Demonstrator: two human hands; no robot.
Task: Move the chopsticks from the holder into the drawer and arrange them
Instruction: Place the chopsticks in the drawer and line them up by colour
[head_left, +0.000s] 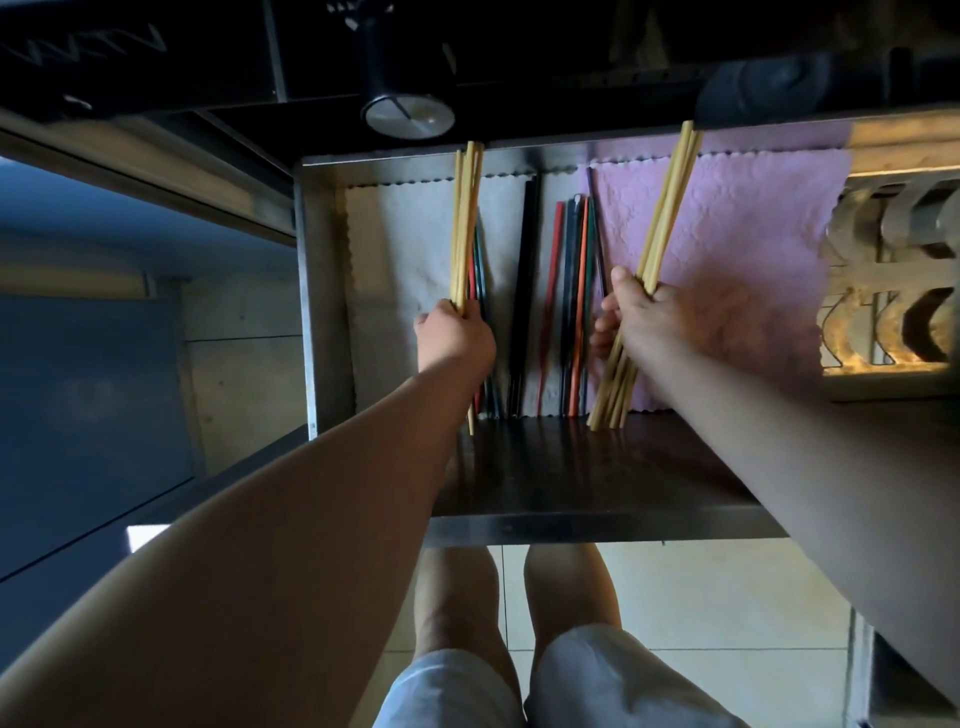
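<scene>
An open steel drawer is pulled out below me, lined with a white cloth on the left and a pink cloth on the right. My left hand grips a bundle of pale bamboo chopsticks over the white cloth, pointing away from me. My right hand holds a second bamboo bundle, slanted over the pink cloth's left edge. Between the hands lie black chopsticks and several coloured ones, red, orange and green. More coloured sticks show beside the left bundle. No holder is visible.
A dark counter edge with a round metal-capped knob overhangs the drawer's back. A patterned rack of dishes stands to the right. The drawer's dark front lip is near me, with my knees and pale floor tiles below.
</scene>
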